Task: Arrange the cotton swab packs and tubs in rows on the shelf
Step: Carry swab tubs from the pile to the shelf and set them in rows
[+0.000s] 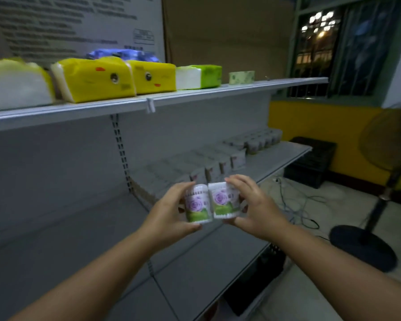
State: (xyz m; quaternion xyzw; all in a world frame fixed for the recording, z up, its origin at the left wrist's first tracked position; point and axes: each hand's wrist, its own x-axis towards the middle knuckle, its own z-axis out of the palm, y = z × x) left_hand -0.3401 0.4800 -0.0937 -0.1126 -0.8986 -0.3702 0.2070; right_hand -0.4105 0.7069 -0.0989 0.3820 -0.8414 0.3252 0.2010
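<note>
Left hand (169,207), fingers curled round one flowered tub (198,205); right hand (257,205) grips a second tub (222,201). The tubs touch, held above the lower shelf (218,251), near rowed packs (225,166).

No legible text anywhere.
- 11 o'clock, wall poster (74,26): many dark printed lines, boxed stamp at its lower right, all blurred.
- Centre, left swab pack (197,206) and right swab pack (223,202): purple rose over green band, small print beside flower too smeared to read.
- 10 o'clock, yellow tissue packs (97,79): cartoon faces only, no lettering made out.
- 1 o'clock, shelved packs (237,158): reddish label marks, unreadable.
</note>
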